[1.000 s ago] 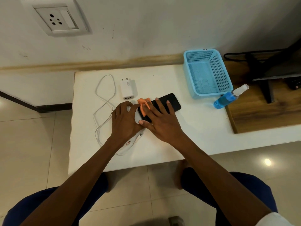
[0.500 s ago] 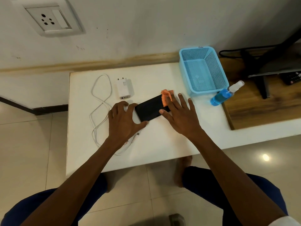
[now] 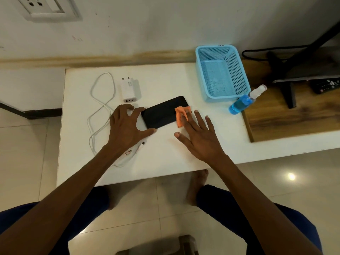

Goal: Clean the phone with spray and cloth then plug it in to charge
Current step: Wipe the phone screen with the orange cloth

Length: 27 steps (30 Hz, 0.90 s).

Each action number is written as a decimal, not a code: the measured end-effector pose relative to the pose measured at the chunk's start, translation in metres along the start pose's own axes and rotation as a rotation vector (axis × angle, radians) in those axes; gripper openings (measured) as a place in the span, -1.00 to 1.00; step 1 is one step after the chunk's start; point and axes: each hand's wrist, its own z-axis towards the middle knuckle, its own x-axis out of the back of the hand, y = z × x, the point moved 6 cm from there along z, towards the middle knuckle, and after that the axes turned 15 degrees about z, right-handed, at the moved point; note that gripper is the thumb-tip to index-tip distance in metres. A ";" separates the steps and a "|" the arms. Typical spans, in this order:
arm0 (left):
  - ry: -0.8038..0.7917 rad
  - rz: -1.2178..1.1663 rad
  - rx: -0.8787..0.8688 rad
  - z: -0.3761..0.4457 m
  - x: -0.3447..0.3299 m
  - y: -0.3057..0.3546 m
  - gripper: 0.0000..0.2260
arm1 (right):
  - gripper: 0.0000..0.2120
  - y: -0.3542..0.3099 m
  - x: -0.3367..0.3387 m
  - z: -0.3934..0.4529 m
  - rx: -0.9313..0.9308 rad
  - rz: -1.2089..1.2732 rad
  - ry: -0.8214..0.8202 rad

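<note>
A black phone (image 3: 163, 112) lies flat on the white table (image 3: 161, 159), screen up. My left hand (image 3: 127, 127) braces its left end, thumb and fingers spread against the edges. My right hand (image 3: 198, 137) lies flat with its fingers pressing a small orange cloth (image 3: 181, 115) onto the phone's right end. A white charger plug (image 3: 128, 90) rests behind the phone, and a white cable (image 3: 99, 107) loops at the left. A blue spray bottle (image 3: 242, 103) lies on its side at the right.
A light blue mesh basket (image 3: 237, 70) stands at the back right. A wooden board (image 3: 294, 118) with a black monitor stand (image 3: 288, 80) is at the far right. A wall socket (image 3: 46, 8) is at the upper left.
My right hand has slid the orange cloth from the phone's left end to its right end. My left hand shifted to brace the phone's left end.
</note>
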 end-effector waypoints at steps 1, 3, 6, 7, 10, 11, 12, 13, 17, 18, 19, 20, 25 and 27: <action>0.008 0.005 -0.004 -0.001 0.000 0.000 -0.28 | -0.27 -0.005 -0.002 0.001 0.020 -0.005 -0.009; 0.015 0.018 -0.013 -0.002 0.001 0.001 -0.28 | -0.27 -0.017 -0.007 0.003 0.065 -0.017 -0.028; 0.008 0.030 -0.022 -0.001 0.003 0.002 -0.28 | -0.28 -0.042 -0.023 0.005 0.149 0.010 -0.046; 0.009 0.037 -0.028 -0.001 0.004 0.003 -0.28 | -0.27 -0.050 -0.029 0.005 0.179 0.014 -0.053; -0.002 0.050 -0.026 -0.002 0.004 0.004 -0.29 | -0.26 -0.063 -0.038 0.009 0.213 -0.002 -0.046; -0.010 0.052 -0.021 -0.001 0.005 0.003 -0.29 | -0.26 -0.063 -0.038 0.010 0.211 -0.020 -0.036; -0.015 0.056 -0.019 -0.001 0.005 0.004 -0.29 | -0.27 -0.062 -0.037 0.011 0.207 -0.041 -0.024; -0.014 0.062 -0.020 -0.001 0.006 0.004 -0.28 | -0.26 -0.061 -0.036 0.011 0.203 -0.058 -0.012; -0.004 0.061 -0.021 -0.001 0.009 0.004 -0.28 | -0.24 -0.046 -0.027 0.008 0.137 -0.083 0.043; -0.005 0.052 -0.018 -0.001 0.008 0.004 -0.28 | -0.24 -0.039 -0.022 0.008 0.101 -0.091 0.057; -0.006 0.043 -0.016 -0.002 0.008 0.004 -0.28 | -0.25 -0.031 -0.017 0.009 0.056 -0.096 0.069; -0.006 0.036 -0.015 -0.002 0.007 0.004 -0.28 | -0.25 -0.021 -0.011 0.010 0.009 -0.099 0.077; -0.008 0.021 -0.011 0.000 0.005 0.004 -0.29 | -0.24 0.003 0.005 0.012 -0.108 -0.100 0.104; -0.023 0.005 -0.010 0.002 0.004 0.005 -0.29 | -0.24 0.005 0.005 0.015 -0.099 -0.071 0.085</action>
